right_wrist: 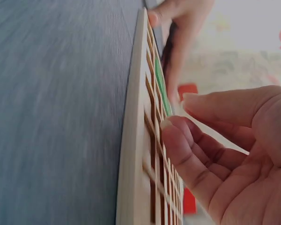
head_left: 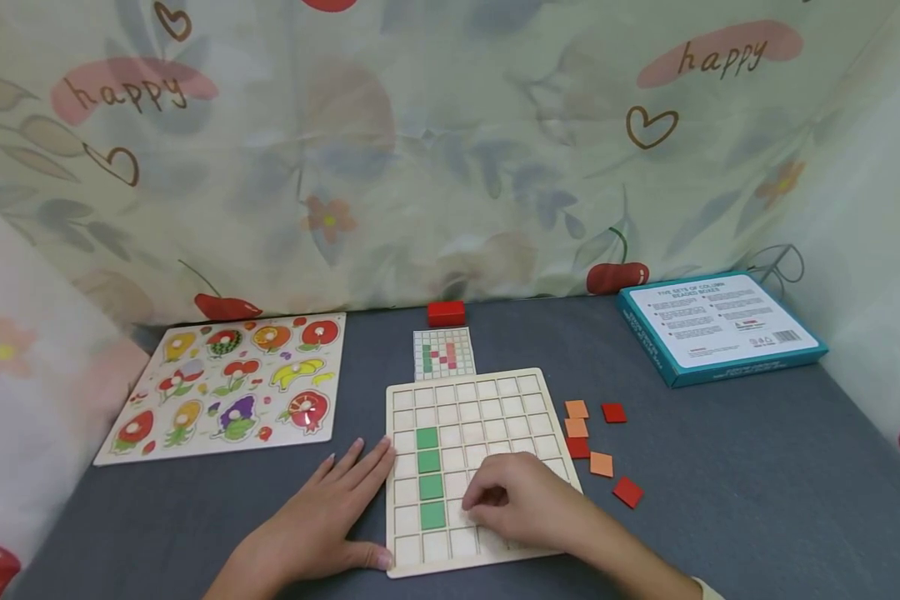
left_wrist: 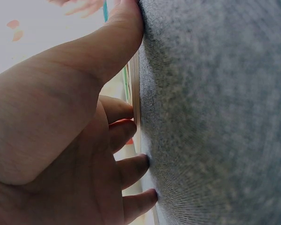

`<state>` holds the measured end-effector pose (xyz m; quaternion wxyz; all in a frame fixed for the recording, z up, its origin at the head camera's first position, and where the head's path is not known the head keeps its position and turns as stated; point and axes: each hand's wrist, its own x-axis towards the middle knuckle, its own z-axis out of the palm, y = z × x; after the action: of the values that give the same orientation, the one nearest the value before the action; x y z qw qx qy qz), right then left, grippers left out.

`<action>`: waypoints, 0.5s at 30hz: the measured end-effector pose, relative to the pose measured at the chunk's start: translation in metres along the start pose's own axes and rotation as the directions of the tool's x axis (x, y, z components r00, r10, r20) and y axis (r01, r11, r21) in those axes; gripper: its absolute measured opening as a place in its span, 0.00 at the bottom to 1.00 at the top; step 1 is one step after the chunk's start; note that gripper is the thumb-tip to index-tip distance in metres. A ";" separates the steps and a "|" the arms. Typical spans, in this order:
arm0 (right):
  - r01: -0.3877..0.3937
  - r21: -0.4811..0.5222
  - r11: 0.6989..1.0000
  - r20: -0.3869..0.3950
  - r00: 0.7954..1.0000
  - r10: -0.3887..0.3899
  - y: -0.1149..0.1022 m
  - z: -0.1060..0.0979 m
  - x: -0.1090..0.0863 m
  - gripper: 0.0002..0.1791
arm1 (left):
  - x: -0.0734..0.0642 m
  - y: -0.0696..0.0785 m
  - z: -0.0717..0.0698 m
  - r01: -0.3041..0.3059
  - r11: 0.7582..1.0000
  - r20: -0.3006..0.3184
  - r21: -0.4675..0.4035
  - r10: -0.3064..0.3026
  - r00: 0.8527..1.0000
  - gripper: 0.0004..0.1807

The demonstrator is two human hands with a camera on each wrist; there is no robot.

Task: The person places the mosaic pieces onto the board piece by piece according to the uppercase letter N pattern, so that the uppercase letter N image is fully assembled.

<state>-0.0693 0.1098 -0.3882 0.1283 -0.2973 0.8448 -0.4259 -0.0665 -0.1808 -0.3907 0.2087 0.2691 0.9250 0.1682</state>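
A pale wooden grid board (head_left: 467,387) lies on the dark cloth, with several green square tiles (head_left: 431,487) in one column near its left side. My left hand (head_left: 321,510) lies along the board's left edge, fingers spread and fingertips at the rim; its thumb (left_wrist: 117,42) is at the near left corner. Over the lower middle of the board is my right hand (head_left: 521,500), its fingers bent, just right of the lowest green tile. In the right wrist view a gap shows between thumb and index fingertip (right_wrist: 175,140), with nothing visible in it.
Red tiles (head_left: 627,492) and orange tiles (head_left: 602,464) lie right of the board. Behind it are a small pattern card (head_left: 461,367) and a red block (head_left: 446,314). A fruit puzzle (head_left: 195,396) lies at left, a teal box (head_left: 727,321) at back right.
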 end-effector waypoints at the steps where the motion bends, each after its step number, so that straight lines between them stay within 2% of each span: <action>1: -0.013 0.004 1.000 -0.003 1.000 0.013 0.002 -0.004 -0.004 0.07 | 0.000 0.000 0.000 0.002 1.000 0.003 0.000 -0.002 1.000 0.64; 10: -0.127 -0.096 0.987 -0.126 0.985 0.114 0.026 -0.048 -0.044 0.09 | 0.000 -0.001 0.000 -0.002 1.000 0.008 -0.002 0.002 1.000 0.65; 13: -0.228 -0.157 0.961 -0.171 0.965 0.201 0.032 -0.062 -0.056 0.09 | 0.000 -0.001 0.000 0.001 1.000 0.009 -0.005 -0.001 1.000 0.65; 15: -0.313 -0.207 0.927 -0.197 0.941 0.274 0.036 -0.071 -0.063 0.09 | 0.000 -0.001 -0.001 0.004 1.000 0.011 -0.006 -0.004 1.000 0.65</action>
<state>-0.0668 0.2105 -0.3768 0.0846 -0.1440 0.9320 -0.3216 -0.0674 -0.1816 -0.3908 0.2148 0.2675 0.9240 0.1690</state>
